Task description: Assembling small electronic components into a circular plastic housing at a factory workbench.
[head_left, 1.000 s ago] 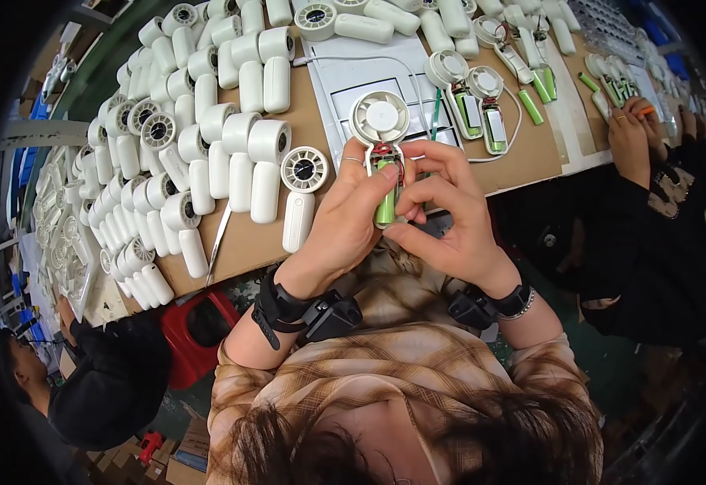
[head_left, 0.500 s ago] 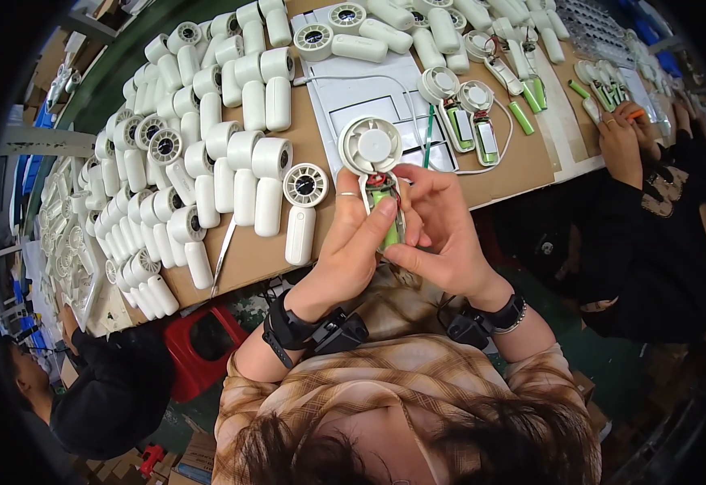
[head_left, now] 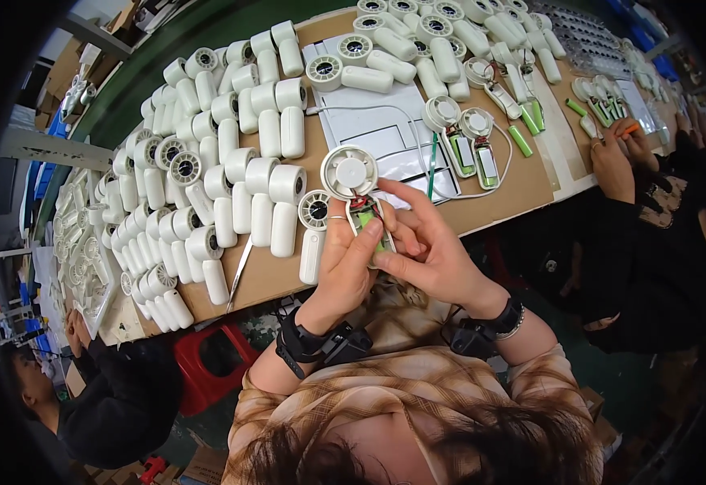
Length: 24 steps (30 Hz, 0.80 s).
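Observation:
Over the table's front edge, a white handheld fan (head_left: 350,172) with its handle opened points its round head away from me. Red wires and a green battery (head_left: 368,220) show inside the handle. My left hand (head_left: 342,260) is closed around the handle from the left, its thumb lying on the battery. From the right, my right hand (head_left: 438,257) grips the lower handle, thumb and fingers pinched at its edge. Fingers cover much of the lower end. Just left of the held fan, a closed white fan (head_left: 312,250) lies on the table.
Rows of white fans (head_left: 264,182) fill the table's left side. Tweezers (head_left: 240,271) lie near the front edge. Opened fans (head_left: 462,145), loose green batteries (head_left: 520,141) and a white cable (head_left: 494,179) are on the right. A co-worker's hands (head_left: 614,166) work further right; another person sits left.
The held fan has shifted left and slightly down in the picture, tilting a little. My view has turned slightly, so the table's left side appears further right and lower. Both hands keep hold.

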{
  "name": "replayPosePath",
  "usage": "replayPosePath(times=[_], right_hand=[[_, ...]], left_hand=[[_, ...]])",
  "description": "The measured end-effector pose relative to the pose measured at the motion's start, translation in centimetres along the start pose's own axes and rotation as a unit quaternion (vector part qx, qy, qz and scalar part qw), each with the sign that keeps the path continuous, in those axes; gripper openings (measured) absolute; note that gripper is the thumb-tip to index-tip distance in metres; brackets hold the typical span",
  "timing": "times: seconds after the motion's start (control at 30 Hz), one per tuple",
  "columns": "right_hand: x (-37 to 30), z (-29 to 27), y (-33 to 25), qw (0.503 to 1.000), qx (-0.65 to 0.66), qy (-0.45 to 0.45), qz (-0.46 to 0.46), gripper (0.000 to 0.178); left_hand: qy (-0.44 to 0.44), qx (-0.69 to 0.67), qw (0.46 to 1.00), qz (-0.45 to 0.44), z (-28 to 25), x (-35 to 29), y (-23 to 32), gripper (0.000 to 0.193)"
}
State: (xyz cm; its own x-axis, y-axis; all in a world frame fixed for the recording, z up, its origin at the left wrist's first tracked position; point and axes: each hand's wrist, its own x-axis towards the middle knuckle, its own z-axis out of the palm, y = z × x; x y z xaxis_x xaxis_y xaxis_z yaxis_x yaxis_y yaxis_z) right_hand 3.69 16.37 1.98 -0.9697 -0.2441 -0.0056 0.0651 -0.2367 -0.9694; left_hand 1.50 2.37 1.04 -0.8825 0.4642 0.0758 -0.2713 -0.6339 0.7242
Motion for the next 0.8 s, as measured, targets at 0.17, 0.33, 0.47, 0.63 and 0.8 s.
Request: replayPosePath(times=[0.17, 0.33, 0.47, 0.63, 0.8], right_hand=[[-0.2, 0.7, -1.4, 0.916, -0.32, 0.086, -0.226, 0.051], [-0.2, 1.3, -0.8, 0.928, -0.285, 0.085, -0.224, 0.041], [-0.1, 0.9, -0.6, 0.873, -0.403, 0.061, -0.267, 0.047], [0.0, 0.7, -0.7, 0.866, -0.409, 0.039, -0.285, 0.046], [-0.1, 0.8, -0.7, 0.883, -0.388, 0.027, -0.261, 0.045]], left_hand=[[0.062, 0.051, 0.996, 0.047, 0.7, 0.0, 0.3, 0.038], [0.088, 0.028, 0.994, 0.063, 1.0, -0.1, 0.7, 0.031], [0.098, 0.127, 0.985, 0.068, 0.5, -0.1, 0.8, 0.032], [0.106, 0.145, 0.98, 0.081, 0.6, -0.3, 0.7, 0.038], [0.085, 0.127, 0.985, 0.083, 0.4, -0.2, 0.5, 0.043]])
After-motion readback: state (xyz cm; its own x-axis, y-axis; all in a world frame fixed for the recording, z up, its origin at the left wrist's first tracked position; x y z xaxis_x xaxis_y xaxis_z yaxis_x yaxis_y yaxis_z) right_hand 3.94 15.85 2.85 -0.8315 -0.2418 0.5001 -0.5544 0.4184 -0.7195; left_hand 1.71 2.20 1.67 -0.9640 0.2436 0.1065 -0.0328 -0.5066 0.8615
